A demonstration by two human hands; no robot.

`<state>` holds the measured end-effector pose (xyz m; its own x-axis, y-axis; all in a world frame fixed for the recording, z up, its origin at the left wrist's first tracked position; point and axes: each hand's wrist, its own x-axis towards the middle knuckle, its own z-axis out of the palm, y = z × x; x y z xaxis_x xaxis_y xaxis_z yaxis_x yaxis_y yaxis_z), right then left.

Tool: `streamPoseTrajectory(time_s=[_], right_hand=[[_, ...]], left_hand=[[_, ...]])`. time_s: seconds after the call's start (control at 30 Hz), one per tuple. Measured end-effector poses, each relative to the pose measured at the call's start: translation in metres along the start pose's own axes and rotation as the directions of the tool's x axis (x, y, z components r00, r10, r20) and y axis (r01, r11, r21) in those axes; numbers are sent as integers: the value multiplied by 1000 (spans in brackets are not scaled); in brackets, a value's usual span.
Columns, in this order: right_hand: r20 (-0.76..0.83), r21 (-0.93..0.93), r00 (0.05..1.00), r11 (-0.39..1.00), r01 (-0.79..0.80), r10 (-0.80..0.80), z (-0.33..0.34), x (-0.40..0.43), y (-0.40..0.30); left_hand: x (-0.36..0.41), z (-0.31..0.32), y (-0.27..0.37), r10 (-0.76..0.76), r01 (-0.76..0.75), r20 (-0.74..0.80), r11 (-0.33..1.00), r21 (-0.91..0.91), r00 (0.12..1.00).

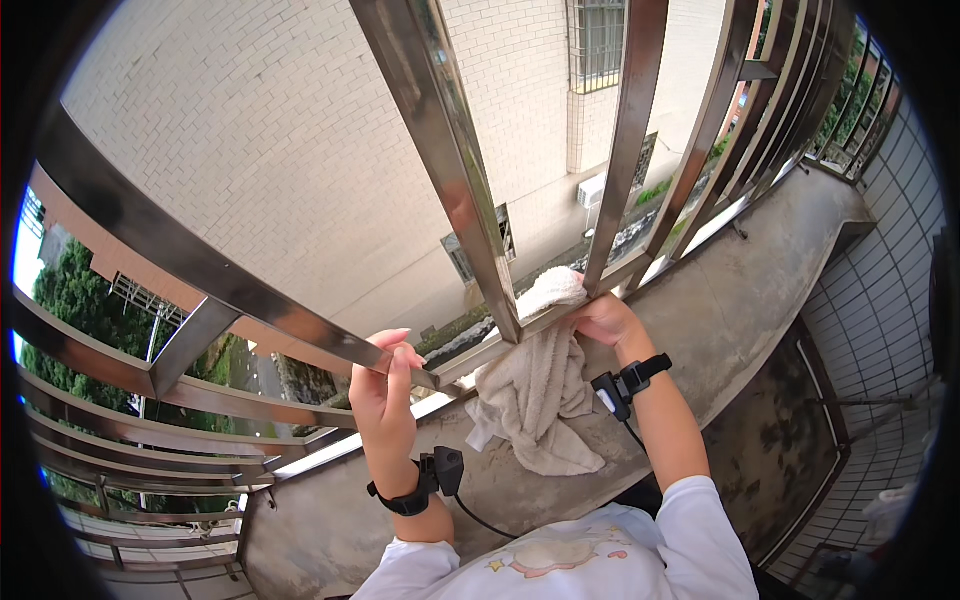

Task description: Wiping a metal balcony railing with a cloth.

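Observation:
My left hand [386, 371] is at a vertical metal bar [300, 315] of the window grille, its fingers wrapped around the bar near the bottom. My right hand [606, 319] grips a beige terry cloth [536, 394] at the grille's bottom rail [480, 356], beside another bar. Part of the cloth is bunched over the outer side of the rail, and the rest hangs down onto the concrete ledge [337, 495]. A white tag shows at the cloth's left edge. The right fingertips are partly hidden behind the rail and cloth.
Metal bars rise all along the ledge, with a tiled building wall [300, 187] beyond them. A white-tiled wall [870, 300] stands at the right. Small metal hooks [741, 231] stick out of the ledge. Each wrist wears a strapped device with a cable [480, 517].

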<state>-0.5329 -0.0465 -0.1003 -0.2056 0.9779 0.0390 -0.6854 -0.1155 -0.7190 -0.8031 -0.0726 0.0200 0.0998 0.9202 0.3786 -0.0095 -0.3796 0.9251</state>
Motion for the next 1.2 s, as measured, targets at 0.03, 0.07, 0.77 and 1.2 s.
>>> streamPoseTrajectory(time_s=[0.03,0.07,0.77,1.2], right_hand=[[-1,0,1000,1000,0,0,-4,-2,-1],[-66,10,998,1000,-9,9,-7,-4,-1],[-106,187,901,881,434,-421,-56,-8,-9],[-273,198,937,941,275,-216,-14,2,12]], left_hand=[[0,0,0,12,-12,7,1000,-10,1000],[1,0,0,25,-24,14,999,-21,1000],[-1,6,2,33,-32,27,999,-15,999],[-1,3,-3,48,-45,42,997,-58,998]])
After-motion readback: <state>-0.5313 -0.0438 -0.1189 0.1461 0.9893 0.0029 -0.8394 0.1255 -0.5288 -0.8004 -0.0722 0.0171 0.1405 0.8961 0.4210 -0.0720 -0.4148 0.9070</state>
